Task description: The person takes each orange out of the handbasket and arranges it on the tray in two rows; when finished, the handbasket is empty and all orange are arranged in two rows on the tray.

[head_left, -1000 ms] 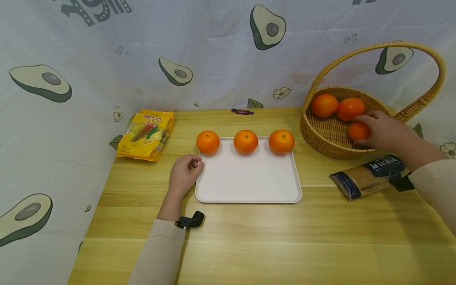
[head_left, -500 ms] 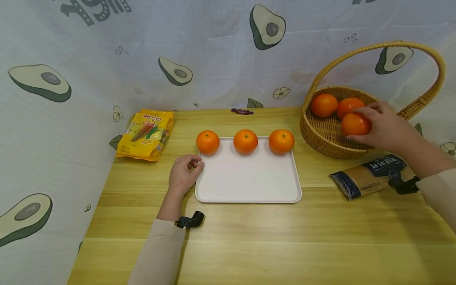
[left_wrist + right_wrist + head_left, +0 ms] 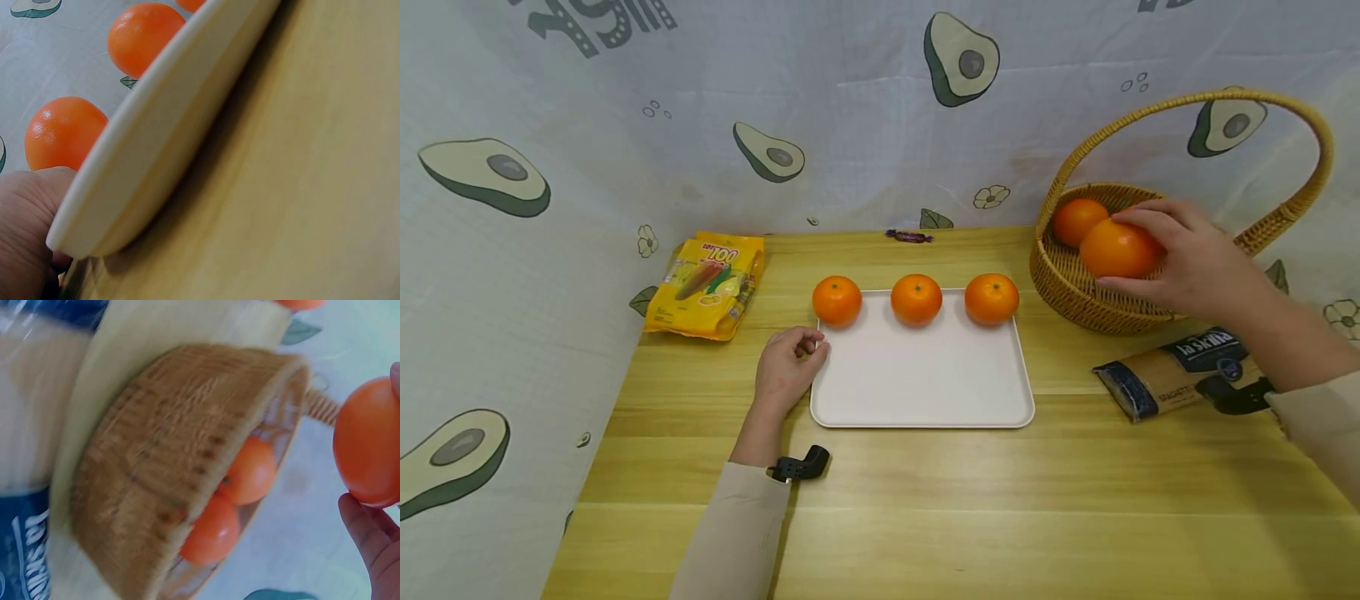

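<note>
My right hand (image 3: 1202, 262) grips an orange (image 3: 1116, 248) between thumb and fingers, above the wicker basket (image 3: 1070, 290). In the right wrist view the held orange (image 3: 369, 447) is apart from the basket's rim, and two more oranges (image 3: 211, 531) lie inside. One of those is mostly hidden in the head view. At the white tray (image 3: 925, 379), my left hand (image 3: 786, 367) pinches the left rim, thumb at the edge and fingers curled. Three oranges (image 3: 917, 300) stand in a row along the tray's far edge, spaced apart.
A yellow candy bag (image 3: 707, 287) lies at the back left. A purple wrapped candy (image 3: 910, 237) is by the back edge. In front of the basket is a spaghetti pack (image 3: 1165, 379), partly under my right forearm. The basket's tall handle (image 3: 1180, 100) arches above it.
My right hand has lifted the orange from the bottom of the basket, bringing it up and leftward. The left hand and the tray have stayed in place.
</note>
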Demonstrator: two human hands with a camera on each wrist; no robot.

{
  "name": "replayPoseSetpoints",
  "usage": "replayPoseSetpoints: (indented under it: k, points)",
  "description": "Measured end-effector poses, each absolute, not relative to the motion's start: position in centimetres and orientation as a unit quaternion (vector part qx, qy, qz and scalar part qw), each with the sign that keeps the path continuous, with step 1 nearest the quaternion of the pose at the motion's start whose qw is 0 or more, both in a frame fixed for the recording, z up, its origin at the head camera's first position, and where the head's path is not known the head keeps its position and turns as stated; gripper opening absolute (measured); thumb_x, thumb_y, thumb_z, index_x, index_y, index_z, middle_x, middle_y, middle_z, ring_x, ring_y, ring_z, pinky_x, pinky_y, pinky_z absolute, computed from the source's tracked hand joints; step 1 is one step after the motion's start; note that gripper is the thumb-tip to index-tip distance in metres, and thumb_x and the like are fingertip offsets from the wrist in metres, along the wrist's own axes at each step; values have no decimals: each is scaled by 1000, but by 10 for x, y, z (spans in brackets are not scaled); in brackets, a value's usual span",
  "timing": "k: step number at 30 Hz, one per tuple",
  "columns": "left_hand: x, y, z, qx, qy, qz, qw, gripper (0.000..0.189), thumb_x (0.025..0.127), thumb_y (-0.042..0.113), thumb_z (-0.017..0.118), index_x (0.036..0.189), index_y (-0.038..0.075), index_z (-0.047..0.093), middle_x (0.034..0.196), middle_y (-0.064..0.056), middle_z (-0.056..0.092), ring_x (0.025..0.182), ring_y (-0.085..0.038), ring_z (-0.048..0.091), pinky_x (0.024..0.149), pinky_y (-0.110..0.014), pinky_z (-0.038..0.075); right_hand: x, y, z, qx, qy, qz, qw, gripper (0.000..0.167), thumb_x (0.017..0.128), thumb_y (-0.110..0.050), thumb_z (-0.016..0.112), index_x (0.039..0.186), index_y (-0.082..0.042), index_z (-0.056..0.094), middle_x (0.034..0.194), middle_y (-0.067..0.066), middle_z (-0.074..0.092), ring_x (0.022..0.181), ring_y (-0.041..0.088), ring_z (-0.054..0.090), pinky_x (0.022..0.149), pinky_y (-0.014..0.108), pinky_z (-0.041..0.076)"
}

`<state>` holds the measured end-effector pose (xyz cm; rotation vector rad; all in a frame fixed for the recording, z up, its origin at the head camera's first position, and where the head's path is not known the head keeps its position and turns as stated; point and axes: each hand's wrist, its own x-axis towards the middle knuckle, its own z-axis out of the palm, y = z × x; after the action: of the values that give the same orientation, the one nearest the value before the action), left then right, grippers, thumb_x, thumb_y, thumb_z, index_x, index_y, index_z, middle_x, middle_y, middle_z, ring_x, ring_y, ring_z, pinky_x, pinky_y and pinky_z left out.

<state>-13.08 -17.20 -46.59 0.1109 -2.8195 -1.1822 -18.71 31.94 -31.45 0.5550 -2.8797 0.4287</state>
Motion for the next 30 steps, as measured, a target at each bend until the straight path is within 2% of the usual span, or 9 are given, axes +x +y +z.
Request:
replayPoseSetpoints:
  k: [4,9,14,20,24,30]
  points:
    - [-131,-172,-466,37,-920,-387,44,17,93,27,73,103,13,73,90,-4,65,90,-22,53,80,-32,40,-180,303,-312,218,-955,172,101,86,64,-14,96,137,-3,52,138,27,47,119,47,48,90,68,46]
    - [-131,-173,-466,31,-921,-386,46,17,93,27,73,103,13,72,90,-3,65,91,-22,53,80,-33,41,-169,279,-315,261,-942,182,108,87,58,-13,99,132,-4,54,132,24,51,117,41,49,91,64,47]
    - [-131,-173,-466,31,-919,-390,46,17,93,27,73,104,13,73,89,-4,65,90,-22,53,80,-32,41,-156,254,-324,301,-932,182,90,83,60,-18,99,131,-6,56,133,17,52,115,34,54,92,61,52]
    - [-131,-174,-466,34,-919,-390,48,17,93,26,74,104,13,73,90,-4,65,90,-22,53,80,-32,40,-141,229,-338,348,-918,182,63,78,64,-24,98,130,-9,59,131,13,53,108,31,63,87,53,58]
    - [-131,-173,-467,32,-918,-391,50,16,93,26,73,103,13,73,89,-4,65,89,-22,53,79,-32,41,-132,216,-349,360,-913,192,19,77,68,-30,96,133,-16,58,131,8,52,109,28,62,89,51,58]
    - [-132,-173,-469,26,-920,-387,55,16,93,26,73,103,14,73,88,-3,65,89,-22,52,79,-32,40,-121,195,-366,376,-902,210,-22,77,72,-36,93,137,-17,56,130,5,48,107,23,62,90,46,57]
